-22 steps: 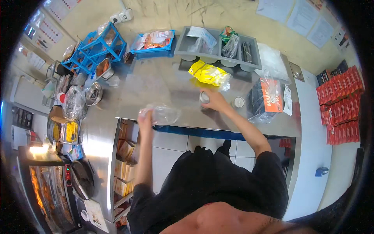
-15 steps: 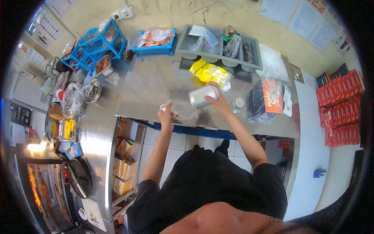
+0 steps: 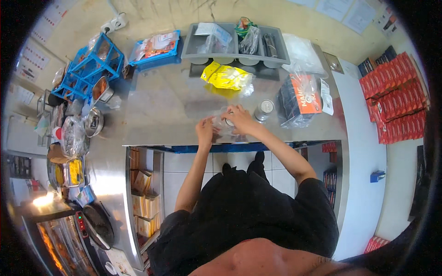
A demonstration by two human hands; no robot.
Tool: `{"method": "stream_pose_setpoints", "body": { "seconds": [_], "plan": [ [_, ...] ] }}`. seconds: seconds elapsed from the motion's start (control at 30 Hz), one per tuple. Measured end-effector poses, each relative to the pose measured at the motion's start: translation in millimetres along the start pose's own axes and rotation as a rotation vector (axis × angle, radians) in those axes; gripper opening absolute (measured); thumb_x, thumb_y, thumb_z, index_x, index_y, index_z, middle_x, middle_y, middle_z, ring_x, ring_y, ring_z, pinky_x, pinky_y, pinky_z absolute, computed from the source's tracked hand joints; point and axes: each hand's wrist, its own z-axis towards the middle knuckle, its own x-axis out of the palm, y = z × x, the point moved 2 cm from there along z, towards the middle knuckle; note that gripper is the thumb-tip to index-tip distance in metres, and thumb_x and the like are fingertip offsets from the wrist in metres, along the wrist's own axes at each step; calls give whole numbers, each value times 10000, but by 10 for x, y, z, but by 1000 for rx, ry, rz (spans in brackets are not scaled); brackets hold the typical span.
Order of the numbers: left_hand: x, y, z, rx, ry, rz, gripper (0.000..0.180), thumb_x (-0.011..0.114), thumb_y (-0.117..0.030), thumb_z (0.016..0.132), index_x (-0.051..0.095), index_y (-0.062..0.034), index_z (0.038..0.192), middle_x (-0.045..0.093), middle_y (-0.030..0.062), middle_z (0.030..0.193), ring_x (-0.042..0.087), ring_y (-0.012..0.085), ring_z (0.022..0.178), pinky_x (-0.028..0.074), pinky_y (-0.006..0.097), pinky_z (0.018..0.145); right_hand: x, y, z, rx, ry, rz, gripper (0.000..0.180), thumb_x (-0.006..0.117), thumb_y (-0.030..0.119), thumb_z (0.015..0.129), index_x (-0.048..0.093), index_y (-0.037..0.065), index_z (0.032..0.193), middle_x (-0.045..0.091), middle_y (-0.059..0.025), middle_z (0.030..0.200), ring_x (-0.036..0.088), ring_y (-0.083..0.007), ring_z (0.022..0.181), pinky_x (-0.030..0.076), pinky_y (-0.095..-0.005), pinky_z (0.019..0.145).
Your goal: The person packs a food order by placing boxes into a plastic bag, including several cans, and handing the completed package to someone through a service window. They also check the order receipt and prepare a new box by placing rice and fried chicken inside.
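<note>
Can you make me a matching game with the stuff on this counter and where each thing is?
Things:
1. yellow bag
2. metal can
3. blue rack
4. grey tray

Places:
A. far left of the counter
B. at the back, by the wall
C. just right of the hands
D. middle, in front of the grey tray

Pairs: 1-D, 2-C, 3-A, 4-B
</note>
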Motion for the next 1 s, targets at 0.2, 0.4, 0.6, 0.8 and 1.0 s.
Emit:
{"method": "stream_pose_setpoints", "body": {
  "seconds": [0.2, 0.4, 0.6, 0.8, 1.0],
  "plan": [
    [22, -507, -169, 176, -4, 607, 131, 547, -119, 810, 597, -8, 859, 556, 16, 680, 541, 106, 632, 437, 269, 581, -514, -650, -509, 366, -381, -168, 669, 737, 374, 607, 429, 248, 1187, 472, -117, 1166, 473, -317, 1083, 399, -486, 862],
    [-48, -387, 115, 7, 184, 30, 124, 552, -127, 797, 615, -47, 867, 555, 11, 751, 501, 83, 684, 388, 217, 628, -457, -945, -437, 393, -441, 396, 590, 738, 301, 640, 437, 162, 1128, 564, -147, 981, 587, -365, 765, 483, -361, 696],
    [49, -599, 329, -75, 312, -142, 217, 520, -126, 814, 615, -51, 994, 504, -24, 683, 441, 50, 582, 343, 184, 548, -893, -76, 18, -111, -207, 716, 542, 741, 225, 627, 476, 151, 1094, 477, -111, 1008, 525, -243, 895, 433, -334, 771],
    [279, -1006, 241, 99, 396, 58, 226, 474, -81, 842, 605, -37, 1020, 472, -38, 638, 400, 34, 520, 317, 181, 464, -437, 265, 305, -180, -70, -53, 589, 734, 255, 589, 510, 134, 1120, 431, -134, 1101, 456, -309, 1027, 417, -367, 846],
    [182, -1035, 256, 136, 322, 144, 233, 459, -73, 863, 579, -25, 1057, 469, -32, 636, 425, 42, 538, 340, 192, 478, -465, 375, 338, -134, -130, 123, 297, 637, 183, 692, 593, 69, 963, 519, -182, 1009, 541, -344, 901, 447, -408, 781]
  ]
}}
